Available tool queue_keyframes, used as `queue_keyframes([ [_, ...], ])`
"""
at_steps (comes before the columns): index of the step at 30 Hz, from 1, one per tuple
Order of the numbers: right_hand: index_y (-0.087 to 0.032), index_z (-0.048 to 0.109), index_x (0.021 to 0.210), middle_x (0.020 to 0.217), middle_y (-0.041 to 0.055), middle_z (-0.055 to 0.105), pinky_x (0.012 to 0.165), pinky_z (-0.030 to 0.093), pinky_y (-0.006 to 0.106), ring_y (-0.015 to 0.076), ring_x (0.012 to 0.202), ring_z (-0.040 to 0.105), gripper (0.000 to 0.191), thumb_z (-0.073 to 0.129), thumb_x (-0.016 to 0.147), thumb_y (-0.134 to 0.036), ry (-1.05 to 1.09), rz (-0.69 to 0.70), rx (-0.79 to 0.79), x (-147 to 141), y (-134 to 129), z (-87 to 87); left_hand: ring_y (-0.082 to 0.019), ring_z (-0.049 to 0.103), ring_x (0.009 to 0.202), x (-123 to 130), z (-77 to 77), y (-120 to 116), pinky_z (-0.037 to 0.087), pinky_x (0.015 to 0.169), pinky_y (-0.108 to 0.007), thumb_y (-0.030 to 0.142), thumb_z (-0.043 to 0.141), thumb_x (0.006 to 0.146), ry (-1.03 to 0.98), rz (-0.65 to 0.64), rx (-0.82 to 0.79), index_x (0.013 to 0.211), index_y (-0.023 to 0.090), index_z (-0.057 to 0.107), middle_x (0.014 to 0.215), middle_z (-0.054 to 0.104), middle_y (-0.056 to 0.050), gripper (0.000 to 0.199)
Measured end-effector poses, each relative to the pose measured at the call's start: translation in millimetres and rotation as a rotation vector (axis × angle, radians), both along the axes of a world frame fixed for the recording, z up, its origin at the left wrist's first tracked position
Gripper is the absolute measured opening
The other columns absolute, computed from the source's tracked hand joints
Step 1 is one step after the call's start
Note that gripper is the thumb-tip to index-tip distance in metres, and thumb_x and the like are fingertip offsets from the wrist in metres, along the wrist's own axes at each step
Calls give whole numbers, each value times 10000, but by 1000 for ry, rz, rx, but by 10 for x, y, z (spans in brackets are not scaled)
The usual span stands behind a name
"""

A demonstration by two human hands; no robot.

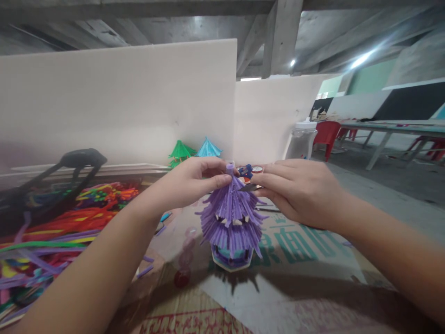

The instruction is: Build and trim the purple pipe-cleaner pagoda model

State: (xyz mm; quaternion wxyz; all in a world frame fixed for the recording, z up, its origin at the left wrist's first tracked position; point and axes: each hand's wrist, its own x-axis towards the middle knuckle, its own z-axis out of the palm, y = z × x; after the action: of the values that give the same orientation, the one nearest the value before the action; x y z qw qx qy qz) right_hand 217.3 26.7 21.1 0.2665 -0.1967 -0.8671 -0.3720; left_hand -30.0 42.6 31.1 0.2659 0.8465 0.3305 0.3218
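A small purple pagoda model (pixel 232 208), its two tiers of roof covered with fuzzy pipe-cleaner strips, stands upright in front of me on a pale eight-sided base (pixel 232 265). With thumb and fingers closed around its peak, my left hand (pixel 189 182) grips the model near the purple tip (pixel 230 168). My right hand (pixel 297 192) is closed on a small pointed metal tool (pixel 248 187), whose tip lies against or just beside the upper roof's right side. Whether this is a blade or tweezers I cannot tell. Whether the base touches the table is unclear.
Loose colourful pipe cleaners (pixel 69 213) fill the left side beside a black strap-like object (pixel 81 158). Behind stand a green model roof (pixel 181 150), a blue one (pixel 208 147) and a clear bottle with white cap (pixel 301 139). Printed cardboard (pixel 187 320) covers the table.
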Motion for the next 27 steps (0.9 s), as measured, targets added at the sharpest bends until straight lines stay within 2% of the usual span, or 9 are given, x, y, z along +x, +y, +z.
queue_keyframes([
  [8, -148, 674, 962, 822, 83, 711, 628, 411, 301, 185, 722, 620, 257, 450, 989, -273, 21, -17, 24, -63, -74, -51, -158, 626, 826, 2, -45, 46, 503, 711, -283, 382, 568, 906, -2, -18, 27, 1023, 207, 667, 960, 691, -44, 233],
  [13, -141, 663, 991, 847, 91, 716, 618, 406, 293, 188, 731, 635, 266, 443, 991, -291, 109, -14, -8, -55, -46, -72, -159, 622, 834, -29, 10, -26, 508, 708, -279, 397, 635, 874, -40, 82, 163, 1106, 191, 617, 970, 664, -52, 311],
  [15, -146, 666, 1005, 813, 83, 715, 595, 400, 280, 182, 700, 635, 299, 464, 982, -364, 190, -24, -113, -42, -20, -63, -160, 608, 840, -69, 75, -91, 504, 728, -281, 388, 680, 845, 29, 104, 277, 1028, 185, 657, 940, 646, -50, 274],
  [17, -158, 674, 1044, 807, 70, 723, 585, 409, 265, 171, 676, 635, 331, 521, 949, -435, 288, -26, -293, -47, 6, -55, -161, 595, 857, -112, 129, -140, 500, 759, -282, 350, 692, 840, 168, 36, 367, 950, 206, 714, 935, 631, -47, 183],
  [21, -203, 655, 1218, 910, 65, 744, 604, 462, 258, 165, 717, 652, 381, 599, 904, -411, 386, -21, -676, -122, 70, -91, -144, 586, 812, -139, 126, -148, 489, 720, -258, 267, 628, 889, 297, -42, 467, 1003, 281, 755, 893, 610, -30, 171],
  [24, -183, 665, 1216, 919, 77, 738, 591, 480, 266, 164, 711, 647, 375, 571, 917, -389, 359, 10, -838, -182, 139, -158, -130, 586, 783, -88, 73, -133, 482, 704, -241, 246, 598, 909, 285, -28, 510, 933, 257, 759, 867, 611, -26, 164],
  [27, -151, 672, 1196, 873, 70, 721, 597, 480, 271, 161, 705, 631, 382, 583, 909, -388, 381, 34, -913, -205, 204, -212, -129, 590, 801, -25, 40, -136, 474, 728, -241, 188, 561, 914, 292, -2, 560, 858, 213, 723, 871, 615, -22, 174],
])
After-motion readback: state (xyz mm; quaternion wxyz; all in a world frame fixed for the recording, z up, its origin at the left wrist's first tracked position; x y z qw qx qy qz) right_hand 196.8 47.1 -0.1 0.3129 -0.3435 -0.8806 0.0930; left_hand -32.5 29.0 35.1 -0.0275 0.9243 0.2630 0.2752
